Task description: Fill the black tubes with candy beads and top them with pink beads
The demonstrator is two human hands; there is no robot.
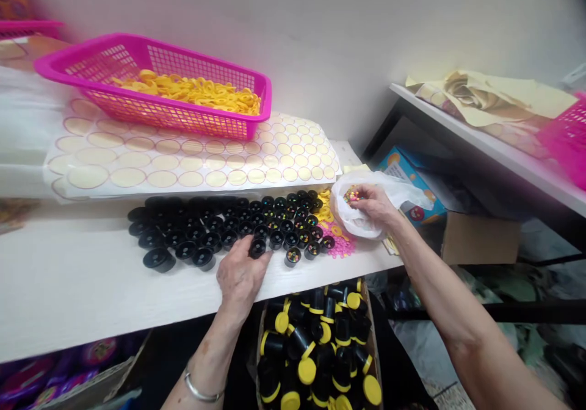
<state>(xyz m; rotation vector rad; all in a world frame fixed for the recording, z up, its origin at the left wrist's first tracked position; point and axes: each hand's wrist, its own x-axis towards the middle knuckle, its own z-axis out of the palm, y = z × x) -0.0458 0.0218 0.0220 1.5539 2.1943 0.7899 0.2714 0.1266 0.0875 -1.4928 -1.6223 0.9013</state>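
Note:
My left hand [240,273] is closed around a small black cup [257,249] at the front of a cluster of black cups [185,230] on the white table. My right hand [374,204] reaches into a white plastic bag [350,222] of small colourful beads [352,196]; its fingertips are pinched among them, and what they hold is too small to make out. Several cups toward the right, such as the front black cup [293,256], have colourful bits inside. Pink bits [342,245] and yellow rings [326,207] lie between the cups and the bag.
A pink basket [160,119] of yellow bands stands on sheets of round stickers [178,163] behind the cups. Below the table edge, a carton holds black containers with yellow lids [306,370]. On the right are a shelf [494,144] and a cardboard box [478,238].

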